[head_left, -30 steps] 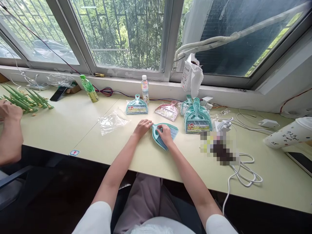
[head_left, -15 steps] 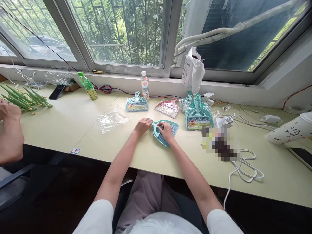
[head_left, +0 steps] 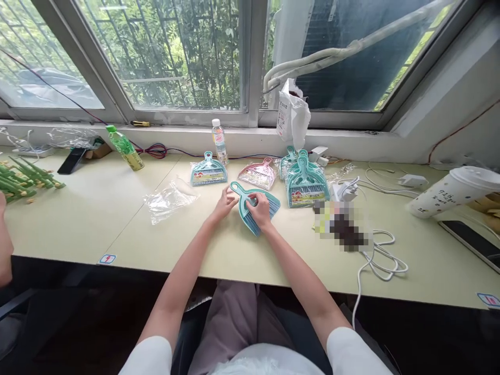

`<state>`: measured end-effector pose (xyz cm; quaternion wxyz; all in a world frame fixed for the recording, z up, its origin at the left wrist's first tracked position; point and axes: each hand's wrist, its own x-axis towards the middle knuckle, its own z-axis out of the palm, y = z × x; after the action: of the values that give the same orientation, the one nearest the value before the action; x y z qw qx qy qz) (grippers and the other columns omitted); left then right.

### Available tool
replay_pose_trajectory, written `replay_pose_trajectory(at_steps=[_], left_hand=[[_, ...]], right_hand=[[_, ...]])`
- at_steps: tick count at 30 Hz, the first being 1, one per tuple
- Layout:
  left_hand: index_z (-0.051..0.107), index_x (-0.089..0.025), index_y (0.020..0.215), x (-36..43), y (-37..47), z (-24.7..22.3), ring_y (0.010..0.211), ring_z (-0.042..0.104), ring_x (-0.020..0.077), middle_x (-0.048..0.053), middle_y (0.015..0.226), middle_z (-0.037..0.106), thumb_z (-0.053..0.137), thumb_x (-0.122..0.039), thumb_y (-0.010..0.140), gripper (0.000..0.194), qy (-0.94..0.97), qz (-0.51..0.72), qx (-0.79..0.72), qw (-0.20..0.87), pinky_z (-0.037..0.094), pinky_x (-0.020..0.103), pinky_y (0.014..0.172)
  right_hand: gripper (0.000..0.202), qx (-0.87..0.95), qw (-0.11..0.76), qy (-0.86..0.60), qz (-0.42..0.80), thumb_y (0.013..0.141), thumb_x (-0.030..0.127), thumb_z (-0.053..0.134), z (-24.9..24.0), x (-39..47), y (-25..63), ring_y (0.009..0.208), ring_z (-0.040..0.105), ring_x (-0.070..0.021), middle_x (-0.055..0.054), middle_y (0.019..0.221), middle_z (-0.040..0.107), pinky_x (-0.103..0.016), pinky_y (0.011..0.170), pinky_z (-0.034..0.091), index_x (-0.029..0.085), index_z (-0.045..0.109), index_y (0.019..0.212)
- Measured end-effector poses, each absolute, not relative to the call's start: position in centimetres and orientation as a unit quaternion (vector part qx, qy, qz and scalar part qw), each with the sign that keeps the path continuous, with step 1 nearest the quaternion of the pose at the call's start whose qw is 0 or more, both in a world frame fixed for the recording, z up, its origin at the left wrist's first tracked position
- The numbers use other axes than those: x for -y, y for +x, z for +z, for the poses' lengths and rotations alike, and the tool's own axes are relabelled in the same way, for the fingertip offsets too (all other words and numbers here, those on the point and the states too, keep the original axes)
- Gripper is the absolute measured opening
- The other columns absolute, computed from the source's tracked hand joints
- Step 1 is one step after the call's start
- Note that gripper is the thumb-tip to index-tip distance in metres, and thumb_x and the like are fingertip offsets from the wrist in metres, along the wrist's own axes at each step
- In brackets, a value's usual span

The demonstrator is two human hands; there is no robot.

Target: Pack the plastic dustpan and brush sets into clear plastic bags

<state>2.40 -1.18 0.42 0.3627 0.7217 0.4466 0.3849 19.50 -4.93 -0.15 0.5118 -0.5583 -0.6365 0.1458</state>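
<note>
A teal dustpan with a blue-bristled brush set in it (head_left: 270,202) lies at the middle of the table, its looped handle pointing up and left. My right hand (head_left: 259,209) is closed on the brush, fingers at its middle. Just left of the handle, my left hand (head_left: 225,203) has its fingers apart, fingertips close to the handle; whether they touch is unclear. Behind are a wrapped teal set (head_left: 209,172), a wrapped pink set (head_left: 258,173) and a stack of wrapped teal sets (head_left: 307,185).
Crumpled clear plastic (head_left: 170,200) lies to the left. A green bottle (head_left: 125,148) and a clear bottle (head_left: 220,141) stand behind. White cables (head_left: 385,260), a large cup (head_left: 449,192) and a phone (head_left: 471,239) are at right. Another person's arm (head_left: 4,239) shows at far left.
My left hand has let go of the dustpan's handle and opened beside it. The looped handle now shows fully. The whole view has shifted, so the table's objects appear farther left.
</note>
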Motion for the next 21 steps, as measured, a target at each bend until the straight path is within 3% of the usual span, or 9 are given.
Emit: replay_pose_trajectory(at_steps=[3, 5, 8, 11, 15, 18, 21], left_hand=[[0.042, -0.024, 0.139, 2.0, 3.4, 0.9, 0.104, 0.064, 0.0245, 0.013, 0.119, 0.064, 0.046, -0.046, 0.092, 0.053, 0.661, 0.263, -0.347, 0.611, 0.052, 0.042, 0.088], [0.039, -0.028, 0.141, 2.5, 4.0, 0.9, 0.106, 0.063, 0.0246, 0.011, 0.122, 0.063, 0.059, -0.044, 0.085, 0.061, 0.637, 0.249, -0.323, 0.654, 0.053, 0.040, 0.087], [0.042, -0.028, 0.138, 2.6, 4.2, 0.9, 0.111, 0.061, 0.0255, 0.010, 0.128, 0.059, 0.074, -0.035, 0.073, 0.073, 0.604, 0.294, -0.354, 0.651, 0.055, 0.037, 0.087], [0.050, -0.025, 0.131, 1.9, 3.4, 1.1, 0.110, 0.062, 0.0256, 0.010, 0.127, 0.060, 0.074, -0.033, 0.071, 0.066, 0.569, 0.334, -0.390, 0.642, 0.056, 0.034, 0.083], [0.048, -0.026, 0.131, 1.2, 1.9, 1.6, 0.107, 0.063, 0.0243, 0.009, 0.126, 0.060, 0.076, -0.032, 0.069, 0.069, 0.560, 0.391, -0.407, 0.607, 0.057, 0.030, 0.075], [0.047, -0.024, 0.131, 1.0, 1.3, 1.6, 0.103, 0.064, 0.0222, 0.008, 0.122, 0.061, 0.078, -0.028, 0.066, 0.072, 0.550, 0.419, -0.426, 0.584, 0.057, 0.027, 0.072], [0.049, -0.024, 0.127, 0.8, 1.2, 1.4, 0.097, 0.065, 0.0198, 0.007, 0.118, 0.063, 0.079, -0.027, 0.064, 0.069, 0.534, 0.429, -0.440, 0.580, 0.057, 0.025, 0.071]], right_hand=[[0.017, 0.598, 0.536, -0.580, 0.135, 0.082, 0.025, 0.053, 0.3, 5.1, 19.5, 0.080, 0.053, -0.0201, -0.007, 0.092, 0.064, -0.034, 0.082, 0.045, 0.019, 0.062, 0.095], [0.019, 0.606, 0.527, -0.580, 0.136, 0.084, 0.024, 0.050, 0.5, 5.1, 19.4, 0.084, 0.054, -0.0208, -0.007, 0.094, 0.064, -0.035, 0.084, 0.045, 0.019, 0.062, 0.098], [0.027, 0.602, 0.511, -0.608, 0.076, 0.086, 0.023, 0.045, 1.4, 5.2, 19.8, 0.109, 0.052, -0.0247, -0.012, 0.112, 0.060, -0.041, 0.096, 0.042, 0.021, 0.061, 0.108], [0.041, 0.490, 0.514, -0.703, -0.037, 0.087, 0.023, 0.042, 3.3, 5.6, 22.2, 0.137, 0.029, -0.0304, -0.016, 0.140, 0.040, -0.054, 0.106, 0.029, 0.022, 0.053, 0.126], [0.059, 0.289, 0.511, -0.807, -0.061, 0.081, 0.015, 0.035, 5.0, 6.5, 28.3, 0.146, 0.006, -0.0357, -0.020, 0.153, 0.015, -0.068, 0.103, 0.024, 0.018, 0.035, 0.140], [0.061, 0.234, 0.481, -0.838, -0.109, 0.076, 0.007, 0.034, 4.2, 6.7, 32.5, 0.146, 0.008, -0.0340, -0.021, 0.151, 0.022, -0.069, 0.104, 0.022, 0.017, 0.040, 0.136], [0.059, 0.229, 0.459, -0.847, -0.142, 0.075, 0.004, 0.035, 2.3, 6.4, 34.9, 0.143, 0.020, -0.0327, -0.021, 0.147, 0.033, -0.063, 0.103, 0.027, 0.019, 0.044, 0.132]])
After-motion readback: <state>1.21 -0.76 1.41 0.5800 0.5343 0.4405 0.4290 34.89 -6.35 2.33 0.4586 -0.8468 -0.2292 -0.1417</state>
